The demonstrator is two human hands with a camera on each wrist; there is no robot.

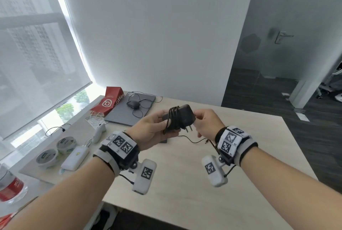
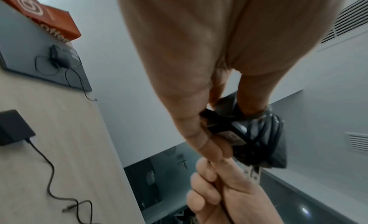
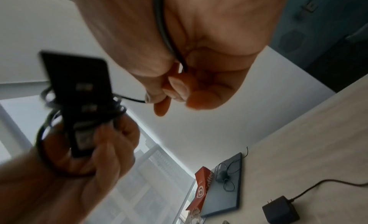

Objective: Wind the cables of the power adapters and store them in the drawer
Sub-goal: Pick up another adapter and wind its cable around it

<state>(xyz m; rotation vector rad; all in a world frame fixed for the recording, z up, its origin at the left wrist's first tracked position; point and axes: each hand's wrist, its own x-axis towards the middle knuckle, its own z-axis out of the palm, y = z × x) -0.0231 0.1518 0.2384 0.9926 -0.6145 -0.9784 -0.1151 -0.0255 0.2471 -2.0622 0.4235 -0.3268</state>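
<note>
At the left edge of the surface (image 1: 240,137) sit two tape rolls (image 1: 55,149), a white power bank (image 1: 75,157) and a white charger (image 1: 99,132); farther back, toward the far left corner, a red bag (image 1: 109,103) lies beside a closed laptop (image 1: 129,113) with a mouse (image 1: 132,104) on its lid. Above the middle of the surface the left hand (image 1: 149,131) holds up a black adapter (image 1: 182,117), fingers (image 2: 199,133) curled round one end, prongs pointing down. Several loops of its cable (image 1: 173,118) are wrapped around the body. The loose tail runs right to the right hand (image 1: 207,124), whose fingers (image 3: 177,89) pinch the cable just beside the adapter; the plug end (image 1: 204,142) dangles below the wrist. A second adapter (image 3: 280,209) lies on the surface under the hands, its cable (image 2: 49,172) unwound and trailing loosely across the wood.
</note>
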